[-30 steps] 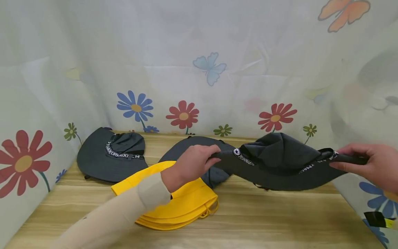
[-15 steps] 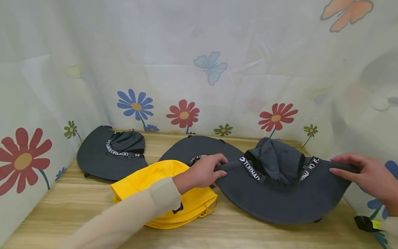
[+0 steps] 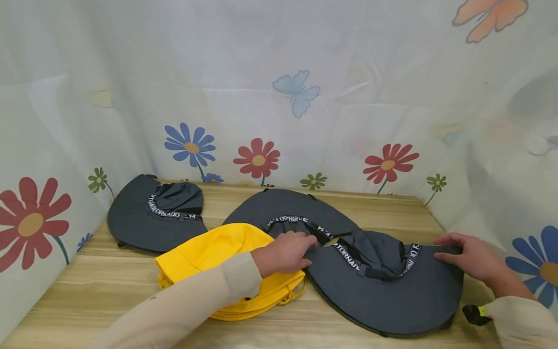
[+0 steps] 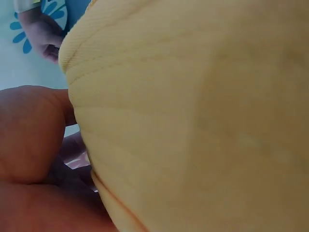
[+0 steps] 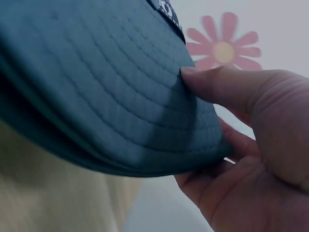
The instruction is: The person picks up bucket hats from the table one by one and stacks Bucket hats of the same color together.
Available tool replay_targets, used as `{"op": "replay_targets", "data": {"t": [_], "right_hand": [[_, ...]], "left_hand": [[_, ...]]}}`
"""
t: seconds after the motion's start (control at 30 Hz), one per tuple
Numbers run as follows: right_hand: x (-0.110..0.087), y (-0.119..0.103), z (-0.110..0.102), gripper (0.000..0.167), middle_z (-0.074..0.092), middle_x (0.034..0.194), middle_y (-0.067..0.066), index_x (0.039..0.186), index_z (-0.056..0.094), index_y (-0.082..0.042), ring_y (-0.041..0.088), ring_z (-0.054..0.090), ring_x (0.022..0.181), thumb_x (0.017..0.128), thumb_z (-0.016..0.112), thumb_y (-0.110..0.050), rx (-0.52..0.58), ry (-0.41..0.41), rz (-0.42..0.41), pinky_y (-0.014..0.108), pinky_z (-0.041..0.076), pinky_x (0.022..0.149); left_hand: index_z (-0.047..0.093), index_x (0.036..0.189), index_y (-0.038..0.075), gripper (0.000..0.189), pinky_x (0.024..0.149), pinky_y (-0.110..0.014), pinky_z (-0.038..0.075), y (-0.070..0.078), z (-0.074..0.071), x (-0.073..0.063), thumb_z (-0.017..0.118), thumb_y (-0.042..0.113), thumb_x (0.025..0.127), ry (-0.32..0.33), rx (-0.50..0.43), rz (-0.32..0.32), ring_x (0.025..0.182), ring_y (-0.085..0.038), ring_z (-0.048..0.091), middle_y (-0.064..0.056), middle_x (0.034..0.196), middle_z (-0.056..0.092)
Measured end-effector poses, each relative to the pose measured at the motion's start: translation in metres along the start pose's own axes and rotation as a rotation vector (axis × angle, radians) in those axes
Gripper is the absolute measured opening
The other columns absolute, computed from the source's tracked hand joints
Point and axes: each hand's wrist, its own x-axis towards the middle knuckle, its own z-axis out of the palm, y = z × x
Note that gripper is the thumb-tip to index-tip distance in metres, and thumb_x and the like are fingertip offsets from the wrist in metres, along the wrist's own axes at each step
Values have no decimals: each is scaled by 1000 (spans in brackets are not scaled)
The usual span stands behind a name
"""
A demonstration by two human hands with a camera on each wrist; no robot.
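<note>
A dark grey wide-brimmed sun hat (image 3: 379,305) lies at the right, its folded crown and lettered band facing up. My right hand (image 3: 472,259) pinches the right end of its brim; in the right wrist view the thumb (image 5: 217,84) presses on top while fingers curl beneath the stitched brim (image 5: 125,92). At the opposite end, my left hand (image 3: 285,252) holds the brim between fingers and thumb, above the edge of a pile of yellow hats (image 3: 218,252). Yellow cloth (image 4: 183,106) fills most of the left wrist view and hides the left fingertips.
Behind the left hand lies another dark grey hat (image 3: 279,203), partly covered by the yellow pile. A third dark hat (image 3: 135,223) rests at the back left of the wooden table (image 3: 87,300). Flower-printed curtain (image 3: 331,131) encloses the back and sides.
Both hands have lowered the dark hat from mid-air toward the table at the right. Its brim has tipped from nearly edge-on to lying flat, and the right hand has moved down and left.
</note>
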Motion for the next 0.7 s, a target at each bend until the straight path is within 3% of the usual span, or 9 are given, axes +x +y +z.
{"op": "replay_targets", "data": {"t": [0.07, 0.17, 0.33, 0.5, 0.7], "right_hand": [[4, 0, 6, 40, 73, 113, 25, 119, 69, 3, 44, 66, 104, 92, 78, -25, -20, -4, -20, 31, 52, 72], [8, -1, 13, 39, 73, 110, 27, 117, 67, 5, 46, 67, 102, 91, 78, -22, -15, -18, -16, 42, 56, 75], [7, -15, 17, 49, 64, 124, 37, 123, 64, 9, 56, 60, 112, 94, 75, -29, -42, -32, -7, 62, 53, 88], [-4, -57, 25, 60, 57, 137, 34, 132, 64, 1, 56, 53, 125, 93, 74, -44, -78, -54, -68, 67, 48, 92], [-26, -116, 42, 71, 39, 154, 34, 146, 56, -11, 62, 41, 135, 90, 74, -52, 14, -175, -123, 72, 45, 95]], "left_hand": [[57, 139, 28, 42, 104, -39, 50, -3, 2, -2, 68, 37, 99, -6, 19, 4, 119, -21, 59, 1, 135, 63], [56, 140, 29, 43, 104, -40, 48, -10, 3, -7, 67, 40, 100, 19, 28, 31, 119, -22, 56, 2, 136, 62], [58, 140, 27, 45, 107, -42, 46, -26, -7, -29, 68, 42, 98, 52, 14, 33, 120, -23, 54, 2, 134, 62], [60, 139, 23, 48, 111, -48, 43, -45, -18, -59, 72, 40, 96, 92, -4, -37, 126, -27, 52, -2, 134, 61], [55, 146, 29, 66, 114, -61, 37, -58, -23, -95, 78, 49, 88, 108, 27, -184, 138, -38, 44, -8, 145, 55]]}}
